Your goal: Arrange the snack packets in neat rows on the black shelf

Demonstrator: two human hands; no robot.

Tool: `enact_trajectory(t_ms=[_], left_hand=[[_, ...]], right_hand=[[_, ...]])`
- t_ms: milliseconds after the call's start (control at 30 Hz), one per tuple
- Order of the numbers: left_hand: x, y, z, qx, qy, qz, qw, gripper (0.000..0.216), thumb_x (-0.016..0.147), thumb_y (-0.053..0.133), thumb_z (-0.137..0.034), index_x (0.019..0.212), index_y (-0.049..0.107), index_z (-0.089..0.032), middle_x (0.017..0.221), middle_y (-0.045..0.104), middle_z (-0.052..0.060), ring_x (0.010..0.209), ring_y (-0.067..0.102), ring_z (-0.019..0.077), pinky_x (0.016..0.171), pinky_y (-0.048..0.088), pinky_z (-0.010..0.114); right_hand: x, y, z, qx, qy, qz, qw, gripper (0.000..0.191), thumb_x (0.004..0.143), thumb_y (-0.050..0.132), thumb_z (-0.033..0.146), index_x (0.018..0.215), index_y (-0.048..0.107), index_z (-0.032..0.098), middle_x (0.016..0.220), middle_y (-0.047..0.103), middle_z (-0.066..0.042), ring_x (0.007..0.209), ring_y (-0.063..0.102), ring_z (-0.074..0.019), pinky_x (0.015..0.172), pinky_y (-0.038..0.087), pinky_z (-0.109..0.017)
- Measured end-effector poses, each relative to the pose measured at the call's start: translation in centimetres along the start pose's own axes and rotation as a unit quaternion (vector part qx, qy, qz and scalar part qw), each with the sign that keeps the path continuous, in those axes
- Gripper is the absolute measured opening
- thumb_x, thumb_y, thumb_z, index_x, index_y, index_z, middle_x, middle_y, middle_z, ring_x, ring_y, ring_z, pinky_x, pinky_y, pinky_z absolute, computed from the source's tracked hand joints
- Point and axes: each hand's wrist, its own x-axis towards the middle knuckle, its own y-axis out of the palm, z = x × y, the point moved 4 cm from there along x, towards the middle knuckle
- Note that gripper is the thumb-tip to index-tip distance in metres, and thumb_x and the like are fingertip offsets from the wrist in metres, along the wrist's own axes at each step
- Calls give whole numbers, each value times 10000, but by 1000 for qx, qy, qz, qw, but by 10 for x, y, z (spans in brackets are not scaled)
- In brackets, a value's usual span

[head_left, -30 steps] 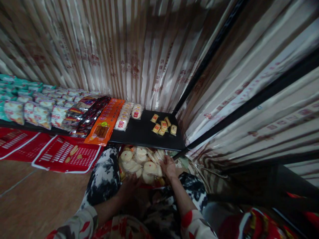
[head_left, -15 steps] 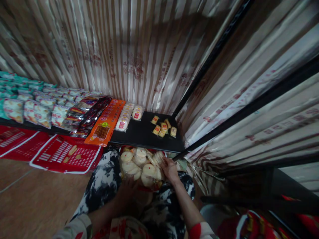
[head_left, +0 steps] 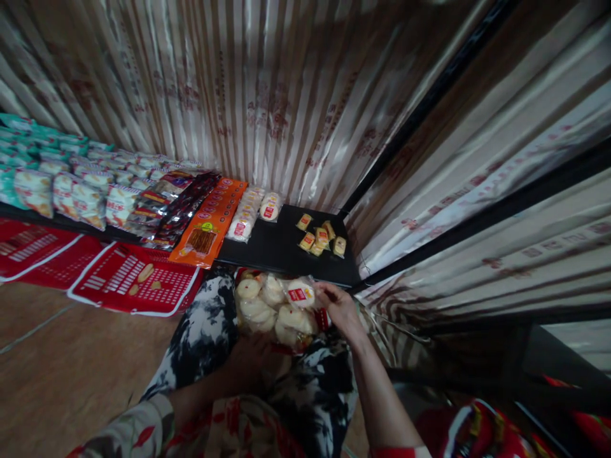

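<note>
Labelled packet (head_left: 300, 294) pinched by right hand (head_left: 341, 310); left hand (head_left: 252, 351) grip unclear; black shelf (head_left: 281, 245) ahead, 2 red baskets (head_left: 167, 296) left.

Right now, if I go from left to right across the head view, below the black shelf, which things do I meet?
Red baskets, left leg, left hand, red-labelled packet, right hand. The packet pile overlaps, so it is left out.

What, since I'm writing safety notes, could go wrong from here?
The labelled packet, seemingly pinched at one end by the right hand, could slip. The orange packet seems to jut over the front edge of the black shelf, so a knock might tip it off.
</note>
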Motion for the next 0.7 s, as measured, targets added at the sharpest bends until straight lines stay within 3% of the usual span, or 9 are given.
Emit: enact_trajectory(t_ms=[67,133,233,300,400,500,700], left_hand=[[4,-16,-1,-50,3,-51,997,430,794,463,-214,1221,506,-189,1277,529,96,1158,485,231,941,425,373],[10,-38,5,-118,-55,-130,983,345,822,403,-199,1127,566,-192,1191,582,83,1098,527,204,927,440,350],[20,-67,26,-246,-210,-238,916,333,855,298,-186,954,616,-178,991,642,74,961,588,177,886,462,335],[27,-80,37,-336,-252,-272,866,290,845,342,-222,936,613,-176,950,647,66,928,597,180,872,463,331],[38,-85,50,-484,-302,-272,775,299,822,428,-302,1038,580,-162,997,641,81,846,619,183,661,508,271],[49,-81,51,-619,-312,-232,682,391,769,521,-383,1081,551,-150,1031,623,100,764,625,175,425,426,191],[59,-76,50,-705,-304,-229,598,424,557,724,-357,878,545,-145,699,623,2,483,524,78,365,345,154]], right_hand=[[-2,6,11,82,33,22,996,328,672,615,464,846,667,192,777,655,-21,703,563,-163,654,426,-274],[-7,14,21,144,57,42,987,363,621,667,486,831,664,189,748,648,-9,664,544,-144,609,402,-248],[-14,28,28,197,88,78,973,388,563,714,490,805,661,192,702,628,9,632,519,-124,588,377,-231],[-16,36,28,206,109,91,968,390,551,725,481,799,660,188,626,585,30,572,473,-99,550,343,-215],[-16,43,26,211,125,97,965,378,547,730,465,788,658,183,546,515,53,501,389,-73,492,275,-200],[-14,51,27,230,134,107,958,355,544,738,445,766,658,180,568,538,46,505,391,-70,487,265,-198],[-6,61,22,269,163,88,945,379,548,758,417,828,674,174,647,618,15,532,469,-83,505,334,-202]])
